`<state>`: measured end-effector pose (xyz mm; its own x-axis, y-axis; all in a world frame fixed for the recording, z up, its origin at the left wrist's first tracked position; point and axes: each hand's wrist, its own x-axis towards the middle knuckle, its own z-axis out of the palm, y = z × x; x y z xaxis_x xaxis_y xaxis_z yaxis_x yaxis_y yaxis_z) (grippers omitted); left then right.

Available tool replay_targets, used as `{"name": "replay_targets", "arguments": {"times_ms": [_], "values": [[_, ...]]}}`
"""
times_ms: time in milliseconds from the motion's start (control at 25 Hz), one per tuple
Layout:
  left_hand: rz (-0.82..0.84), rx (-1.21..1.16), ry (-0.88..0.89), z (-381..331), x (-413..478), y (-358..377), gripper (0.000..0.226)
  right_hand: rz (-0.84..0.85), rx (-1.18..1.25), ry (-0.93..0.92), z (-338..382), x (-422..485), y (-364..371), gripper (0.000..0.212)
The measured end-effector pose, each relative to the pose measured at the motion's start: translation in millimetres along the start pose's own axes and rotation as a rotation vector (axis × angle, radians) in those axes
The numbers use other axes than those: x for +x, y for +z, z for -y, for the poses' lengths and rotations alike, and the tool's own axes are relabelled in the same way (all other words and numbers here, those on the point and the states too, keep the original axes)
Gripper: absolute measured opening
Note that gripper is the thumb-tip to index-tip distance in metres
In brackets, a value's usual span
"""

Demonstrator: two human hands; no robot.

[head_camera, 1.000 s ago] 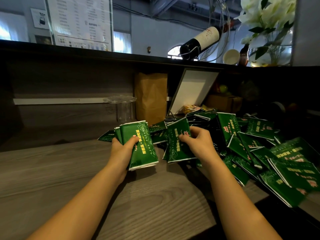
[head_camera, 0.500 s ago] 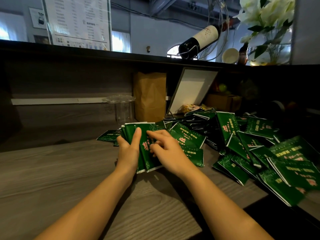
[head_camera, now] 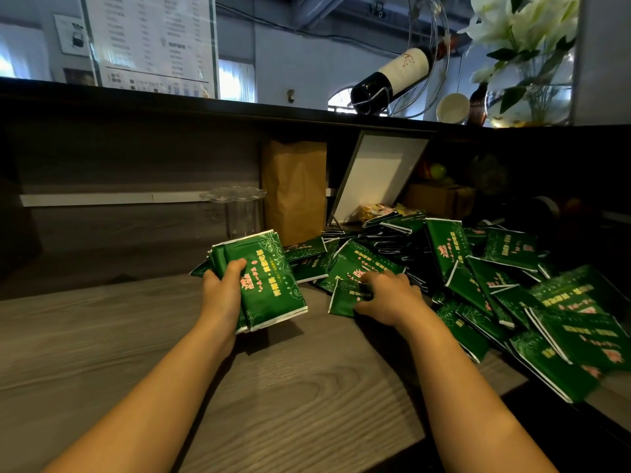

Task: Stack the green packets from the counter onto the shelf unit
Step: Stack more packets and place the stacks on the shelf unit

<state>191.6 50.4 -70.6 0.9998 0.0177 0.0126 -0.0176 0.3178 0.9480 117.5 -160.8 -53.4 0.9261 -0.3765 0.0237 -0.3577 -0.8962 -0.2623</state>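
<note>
Bench [head_camera: 307,387]: grey wood-grain laminate, matte, flat, w/ a dark back wall. Pile of green packets [head_camera: 512,285] sprawls over the bench's right side, loose & overlapping. They are flat, glossy rectangles, dark green w/ white sealed edges, pale scroll print, pink & yellow lettering. Brown paper bag [head_camera: 293,189], creased, stands upright at the back, just beside a white board [head_camera: 379,172] leaning in a thin frame. Left hand [head_camera: 222,291] grips a stack of packets [head_camera: 269,285], edges approx. squared, tilted over the bench left of the pile, thumb across the top face. Right hand [head_camera: 392,298] is palm down at the pile's near-left edge, fingers curled on a single packet [head_camera: 345,298] lying against the pile. Clear jar [head_camera: 239,213], wavy rim, stands left of the bag.
</note>
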Motion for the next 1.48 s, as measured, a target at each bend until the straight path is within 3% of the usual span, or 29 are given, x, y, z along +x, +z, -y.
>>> {"name": "replay_targets", "arguments": {"times_ms": [200,320,400,480,560,640,720,840,960,1160,1240,1360,1480], "values": [[0.065,0.002,-0.042,-1,-5,3,0.036,0.007,-0.066,0.114,-4,1,-3,0.069],[0.107,0.011,-0.046,0,-8,5,0.03,-0.116,0.079,0.111,-3,0,-5,0.042],[0.115,0.023,-0.039,1,-9,7,0.027,-0.315,0.374,0.079,0,-4,-7,0.02],[0.118,0.039,-0.041,1,-11,10,0.025,-0.449,0.844,-0.008,4,-7,-10,0.005],[0.134,0.054,-0.044,2,-13,13,0.022,-0.349,1.276,-0.115,15,-14,-14,0.007],[0.14,0.069,-0.055,3,-14,16,0.026,-0.176,1.417,-0.172,27,-20,-12,0.005],[0.138,0.073,-0.059,5,-13,18,0.038,-0.086,1.361,-0.208,36,-19,-3,0.007],[0.145,0.036,-0.056,6,-17,24,0.063,-0.12,1.254,-0.226,49,-11,17,0.022],[0.129,-0.022,-0.079,9,-19,28,0.057,-0.188,1.2,-0.273,61,-10,31,0.053],[0.149,0.043,-0.058,12,-19,23,0.049,-0.193,0.978,-0.37,56,-12,28,0.028],[0.144,0.029,-0.067,9,-16,19,0.047,-0.266,0.746,-0.29,40,-2,20,0.014],[0.132,0.02,-0.074,6,-12,13,0.047,-0.198,0.098,0.02,7,9,7,0.047],[0.135,-0.001,-0.078,4,-9,9,0.05,-0.037,0.023,0.179,-7,10,3,0.055]]}}
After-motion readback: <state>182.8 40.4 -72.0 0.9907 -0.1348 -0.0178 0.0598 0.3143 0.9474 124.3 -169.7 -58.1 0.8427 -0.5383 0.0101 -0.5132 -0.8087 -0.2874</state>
